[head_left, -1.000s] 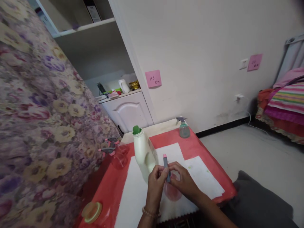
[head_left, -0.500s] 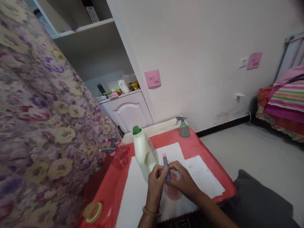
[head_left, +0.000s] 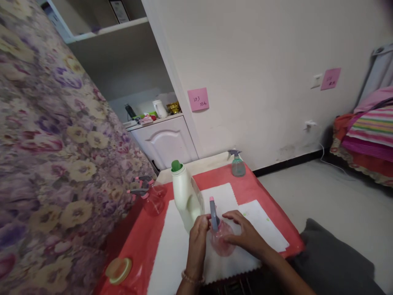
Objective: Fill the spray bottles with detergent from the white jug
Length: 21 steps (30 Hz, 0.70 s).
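A clear pink spray bottle (head_left: 223, 241) with a grey spray head (head_left: 214, 215) and pink nozzle tip stands upright on white paper. My left hand (head_left: 199, 233) is beside the spray head, fingertips close to its left side; I cannot tell whether they touch. On the other side, my right hand (head_left: 245, 233) is open, thumb and fingers apart, with the thumb at the bottle's body. Just behind my left hand stands a large pale green jug (head_left: 186, 196) with a dark green piece (head_left: 176, 166) in its mouth.
Two more pink spray bottles (head_left: 153, 204) stand at the table's left, by the flowered curtain (head_left: 76, 164). A green spray bottle (head_left: 238, 167) is at the far right corner. A yellowish round lid (head_left: 119, 270) lies front left on the red tablecloth (head_left: 139, 246).
My hands have moved apart and loosened from the spray head. The right fingers have spread away to the right, and the bottle stands with its head on.
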Each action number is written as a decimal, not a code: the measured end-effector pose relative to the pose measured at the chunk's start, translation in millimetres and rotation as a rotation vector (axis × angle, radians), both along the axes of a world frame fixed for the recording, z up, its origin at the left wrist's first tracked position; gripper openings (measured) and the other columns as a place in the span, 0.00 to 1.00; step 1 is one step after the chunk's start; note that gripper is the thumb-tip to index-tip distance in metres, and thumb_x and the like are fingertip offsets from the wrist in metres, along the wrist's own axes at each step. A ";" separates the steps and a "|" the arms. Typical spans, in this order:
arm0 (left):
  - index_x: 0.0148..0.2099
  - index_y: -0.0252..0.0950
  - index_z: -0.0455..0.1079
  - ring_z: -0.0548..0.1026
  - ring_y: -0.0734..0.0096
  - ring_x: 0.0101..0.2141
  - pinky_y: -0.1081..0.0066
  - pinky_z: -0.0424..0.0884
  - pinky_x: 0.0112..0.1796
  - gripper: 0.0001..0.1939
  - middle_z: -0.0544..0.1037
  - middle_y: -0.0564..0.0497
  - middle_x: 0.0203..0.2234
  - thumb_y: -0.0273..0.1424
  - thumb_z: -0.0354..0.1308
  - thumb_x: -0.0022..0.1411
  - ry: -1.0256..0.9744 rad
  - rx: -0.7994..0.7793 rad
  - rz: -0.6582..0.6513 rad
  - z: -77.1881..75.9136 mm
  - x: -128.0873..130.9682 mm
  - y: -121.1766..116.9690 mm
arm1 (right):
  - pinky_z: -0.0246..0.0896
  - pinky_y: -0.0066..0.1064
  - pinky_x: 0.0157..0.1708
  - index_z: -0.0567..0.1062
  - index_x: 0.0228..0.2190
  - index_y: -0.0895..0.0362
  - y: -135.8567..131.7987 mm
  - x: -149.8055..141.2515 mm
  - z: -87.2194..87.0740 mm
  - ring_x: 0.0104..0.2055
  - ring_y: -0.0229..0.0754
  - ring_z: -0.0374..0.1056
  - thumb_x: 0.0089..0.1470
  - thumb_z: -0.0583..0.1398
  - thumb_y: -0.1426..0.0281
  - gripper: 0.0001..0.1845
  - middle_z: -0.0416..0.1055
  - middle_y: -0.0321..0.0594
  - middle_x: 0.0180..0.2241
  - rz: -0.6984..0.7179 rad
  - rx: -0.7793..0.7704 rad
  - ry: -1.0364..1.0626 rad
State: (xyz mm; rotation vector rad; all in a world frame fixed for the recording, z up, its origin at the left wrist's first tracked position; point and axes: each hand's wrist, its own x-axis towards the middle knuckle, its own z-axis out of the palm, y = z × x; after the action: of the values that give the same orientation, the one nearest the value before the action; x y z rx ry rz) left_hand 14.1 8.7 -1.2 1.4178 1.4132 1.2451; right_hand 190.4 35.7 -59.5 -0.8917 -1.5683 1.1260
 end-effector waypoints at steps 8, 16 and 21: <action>0.50 0.37 0.74 0.70 0.56 0.55 0.57 0.58 0.59 0.20 0.77 0.46 0.51 0.41 0.55 0.60 -0.018 -0.088 -0.095 -42.3 -17.4 -2.9 | 0.62 0.45 0.52 0.72 0.50 0.53 -11.5 5.3 -18.3 0.50 0.50 0.67 0.34 0.66 0.78 0.36 0.71 0.43 0.48 0.026 -0.120 -0.079; 0.55 0.39 0.70 0.73 0.56 0.48 0.60 0.69 0.48 0.25 0.76 0.44 0.49 0.40 0.60 0.57 0.120 -0.082 -0.094 -42.0 -13.8 -15.6 | 0.58 0.47 0.58 0.68 0.54 0.53 -12.2 14.6 -17.8 0.59 0.49 0.62 0.44 0.56 0.79 0.33 0.67 0.45 0.57 0.083 -0.020 0.049; 0.59 0.39 0.65 0.67 0.51 0.56 0.57 0.65 0.54 0.34 0.69 0.42 0.56 0.36 0.67 0.50 0.117 -0.059 -0.181 -54.6 -7.4 -15.0 | 0.61 0.47 0.56 0.70 0.52 0.53 -9.3 15.8 -31.3 0.58 0.48 0.64 0.44 0.54 0.80 0.32 0.68 0.44 0.55 0.046 -0.044 0.044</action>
State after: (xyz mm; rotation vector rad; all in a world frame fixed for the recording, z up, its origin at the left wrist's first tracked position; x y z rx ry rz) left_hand 6.7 -6.3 -55.7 1.5617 1.3538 1.0128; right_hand 206.2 26.4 -90.8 -0.8584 -1.5406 1.2096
